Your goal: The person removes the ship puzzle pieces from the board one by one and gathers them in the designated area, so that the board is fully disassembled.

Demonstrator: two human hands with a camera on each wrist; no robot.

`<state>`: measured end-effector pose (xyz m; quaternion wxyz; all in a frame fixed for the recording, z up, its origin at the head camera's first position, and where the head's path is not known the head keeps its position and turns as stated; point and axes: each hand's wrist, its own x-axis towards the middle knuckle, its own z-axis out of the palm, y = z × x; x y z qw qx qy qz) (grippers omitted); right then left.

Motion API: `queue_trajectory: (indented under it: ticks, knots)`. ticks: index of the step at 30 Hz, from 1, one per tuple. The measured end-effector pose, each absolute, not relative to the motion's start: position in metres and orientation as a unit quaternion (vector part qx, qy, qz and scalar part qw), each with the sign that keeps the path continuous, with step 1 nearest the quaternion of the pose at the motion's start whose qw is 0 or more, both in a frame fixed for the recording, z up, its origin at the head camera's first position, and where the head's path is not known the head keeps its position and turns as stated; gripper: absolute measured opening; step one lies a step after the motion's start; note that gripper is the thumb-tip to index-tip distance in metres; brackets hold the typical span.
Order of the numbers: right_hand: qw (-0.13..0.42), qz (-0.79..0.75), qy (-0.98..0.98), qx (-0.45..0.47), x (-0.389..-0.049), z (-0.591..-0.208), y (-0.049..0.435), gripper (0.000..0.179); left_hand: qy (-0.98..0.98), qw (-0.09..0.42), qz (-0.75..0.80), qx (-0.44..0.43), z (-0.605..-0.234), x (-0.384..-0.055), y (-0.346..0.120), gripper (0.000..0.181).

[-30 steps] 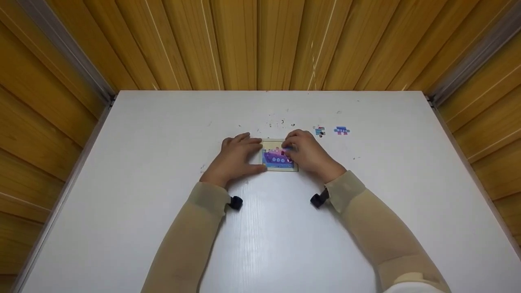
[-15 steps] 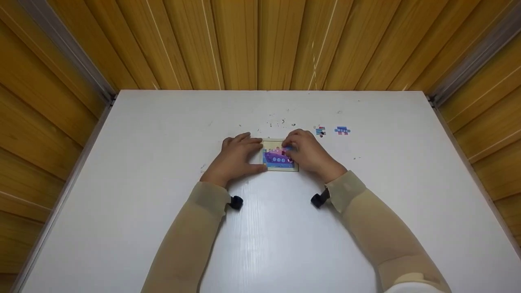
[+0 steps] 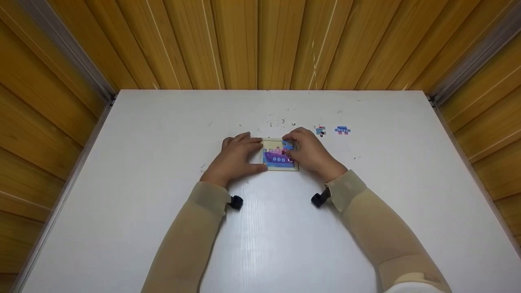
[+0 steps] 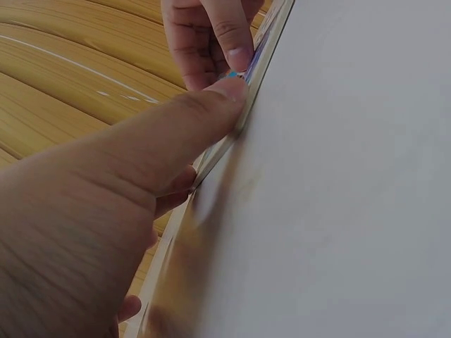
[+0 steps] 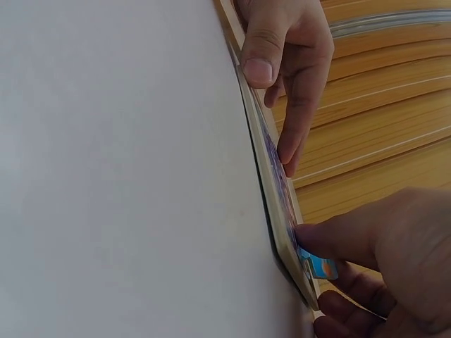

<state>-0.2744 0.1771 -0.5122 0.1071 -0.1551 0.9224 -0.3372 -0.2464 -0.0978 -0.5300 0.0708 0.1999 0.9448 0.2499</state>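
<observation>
Your left hand (image 3: 236, 158) grips the puzzle frame (image 3: 281, 169) at nine o'clock; your right hand (image 3: 309, 151) pinches the blue piece (image 3: 287, 145) at one o'clock, where tilting could jam it.

A puzzle frame (image 3: 281, 169) lies on a table (image 3: 260, 236), midway between its left and right sides. The left hand (image 3: 235, 159) touches the frame's left edge; the right hand (image 3: 312, 155) holds a puzzle piece (image 3: 287, 145) at its far right corner. Behind and right of the frame lie loose piece 1 (image 3: 320, 130) and, farther right, loose piece 2 (image 3: 342, 130)
</observation>
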Motion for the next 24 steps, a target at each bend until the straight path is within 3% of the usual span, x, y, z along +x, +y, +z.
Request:
queue_trajectory:
  ticks: [15, 24]
  knots:
    - [0.12, -0.335, 0.923, -0.149, -0.278, -0.513, 0.184, 0.051, 0.943, 0.072, 0.257, 0.196, -0.53, -0.247, -0.096, 0.079]
    - [0.09, -0.381, 0.907, -0.152, -0.281, -0.513, 0.193, 0.038, 0.945, 0.074, 0.253, 0.196, -0.53, -0.247, -0.097, 0.079]
